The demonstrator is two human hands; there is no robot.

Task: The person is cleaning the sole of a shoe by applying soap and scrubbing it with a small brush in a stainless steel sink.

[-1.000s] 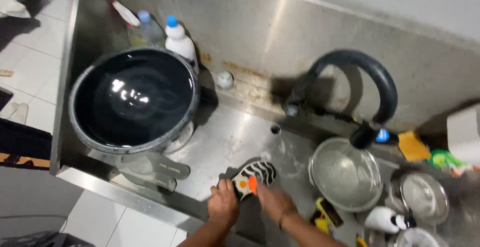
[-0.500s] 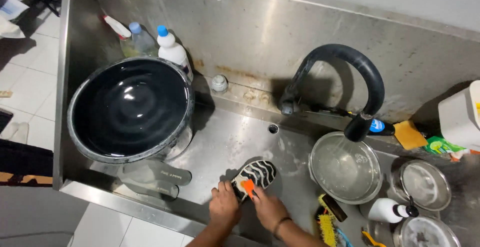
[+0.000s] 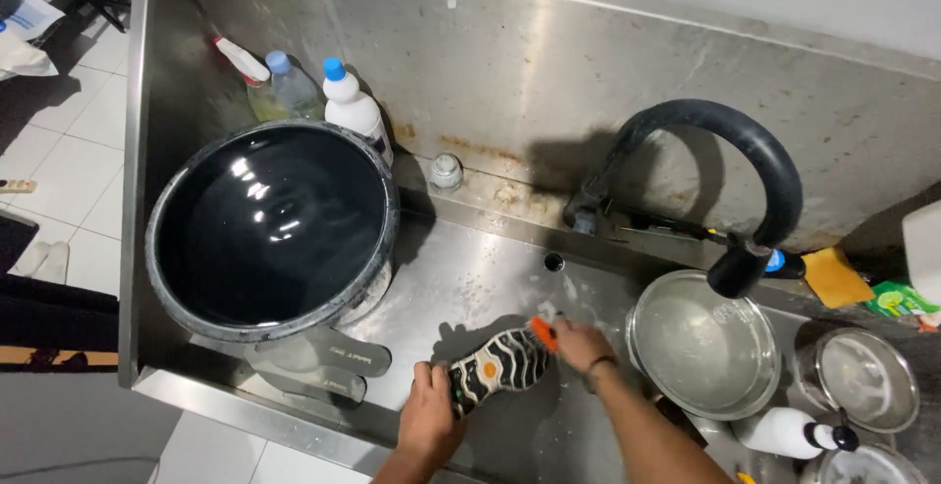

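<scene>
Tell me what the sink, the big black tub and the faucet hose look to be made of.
Sink: brushed stainless steel, dull grey sheen with rust stains. Big black tub: probably glossy plastic, holding dark water that mirrors lights. Faucet hose: matte black, likely rubber, bent in an arch.

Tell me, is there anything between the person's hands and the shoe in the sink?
Nothing visible does. The left hand already grips the heel end of the shoe, sole up, and the right hand presses an orange brush on its toe end.
</scene>
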